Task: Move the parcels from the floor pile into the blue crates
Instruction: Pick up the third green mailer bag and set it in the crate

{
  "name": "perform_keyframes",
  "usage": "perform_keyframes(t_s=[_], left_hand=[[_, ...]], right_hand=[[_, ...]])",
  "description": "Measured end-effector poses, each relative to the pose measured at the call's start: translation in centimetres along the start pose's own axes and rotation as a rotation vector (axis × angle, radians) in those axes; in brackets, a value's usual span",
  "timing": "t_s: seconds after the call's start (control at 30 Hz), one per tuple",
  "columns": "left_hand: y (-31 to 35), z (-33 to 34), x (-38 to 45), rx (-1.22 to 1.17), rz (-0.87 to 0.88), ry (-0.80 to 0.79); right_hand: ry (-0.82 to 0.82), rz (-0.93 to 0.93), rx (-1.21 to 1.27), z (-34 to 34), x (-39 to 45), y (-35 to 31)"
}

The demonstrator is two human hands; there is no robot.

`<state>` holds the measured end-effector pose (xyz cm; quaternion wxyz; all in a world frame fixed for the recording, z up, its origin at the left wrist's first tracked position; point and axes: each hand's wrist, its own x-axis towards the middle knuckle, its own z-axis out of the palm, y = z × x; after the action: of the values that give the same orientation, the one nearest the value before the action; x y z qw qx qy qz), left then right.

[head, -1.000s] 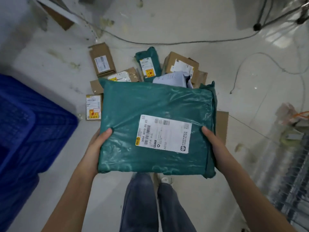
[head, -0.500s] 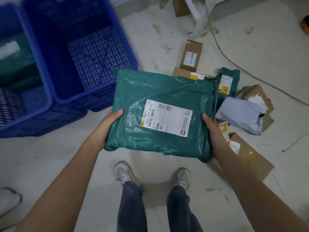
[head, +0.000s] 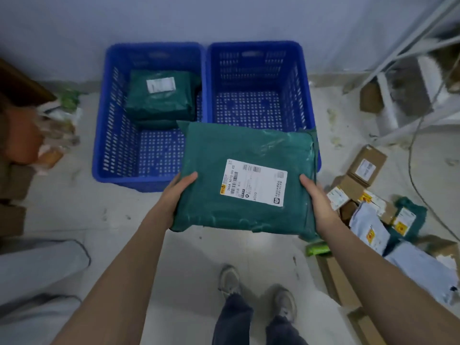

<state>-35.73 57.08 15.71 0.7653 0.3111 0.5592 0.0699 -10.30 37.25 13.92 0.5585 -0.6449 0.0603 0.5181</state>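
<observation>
I hold a large green plastic-wrapped parcel [head: 214, 170] with a white label flat in front of me. My left hand [head: 178, 192] grips its left edge and my right hand [head: 315, 197] grips its right edge, thumbs on top. The parcel hangs over the near rims of two blue crates. The left crate [head: 109, 135] holds green parcels [head: 159, 95] stacked at its far end. Only bare mesh floor shows in the right crate [head: 305, 78]. The floor pile [head: 378, 215] of cardboard boxes, grey bags and a green bag lies at the right.
A wall runs behind the crates. A white metal rack [head: 408, 78] and a cable [head: 413, 150] stand at the right. Brown boxes and crumpled bags [head: 57, 125] sit at the left. Flattened cardboard [head: 341, 282] lies by my right foot, grey bags [head: 37, 270] at the lower left.
I have turned left from the pile toward the crates, carrying the green parcel. Both crates now lie straight ahead and the pile has shifted to my right.
</observation>
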Motion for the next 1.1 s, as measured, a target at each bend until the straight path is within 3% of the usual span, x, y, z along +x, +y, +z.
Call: perform_keyframes(t_s=[0.27,0.5,0.67,0.87,1.1], left_hand=[[9.3,-7.4,-0.5,-0.001,0.063,0.060],[15.3,-11.3,1.2,-0.056,-0.008,0.139],[20.3,-14.1,3.2,-0.068,-0.034,0.182],[25.7,-17.3,6.7,0.121,0.011,0.212],[29.2,-21.4,12.8,0.205,0.046,0.157]], right_hand=[[-0.029,0.001,-0.112,11.5,1.5,-6.0],[-0.058,0.202,-0.133,19.3,4.4,-9.5],[0.007,0.241,-0.223,24.9,7.5,-11.9],[-0.119,0.249,-0.252,30.5,11.2,-13.7],[-0.070,0.198,-0.369,37.1,16.3,-12.6]])
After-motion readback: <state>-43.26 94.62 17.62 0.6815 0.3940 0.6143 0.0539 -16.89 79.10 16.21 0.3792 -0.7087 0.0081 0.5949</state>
